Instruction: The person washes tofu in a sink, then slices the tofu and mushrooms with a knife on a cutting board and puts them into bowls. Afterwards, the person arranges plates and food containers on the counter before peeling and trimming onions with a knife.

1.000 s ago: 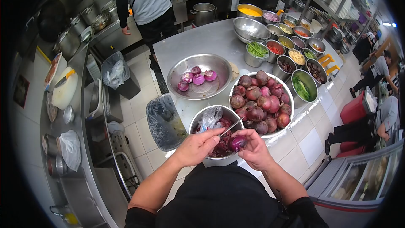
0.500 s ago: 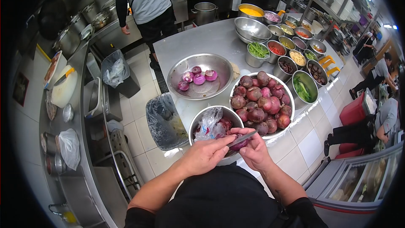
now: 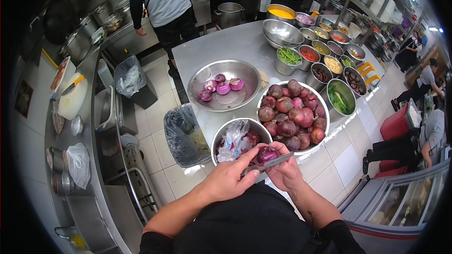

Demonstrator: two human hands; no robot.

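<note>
My left hand is closed around a knife, its blade pointing to the right. A red onion with shiny purple skin sits in the fingers of my right hand; the blade lies along its near side. Just beyond my hands stands a metal bowl holding a clear plastic bag and onion skins. To the right, a large bowl is heaped with unpeeled red onions. Several peeled onions lie in a wide metal basin at the left.
The steel table carries a pot of green beans, a bowl of green peppers and several containers of chopped food. A lined bin stands left of the table. A person stands behind it; others are at the right.
The knife has moved from the top of the onion to its near side, and more of the onion shows. Both hands have shifted slightly.
</note>
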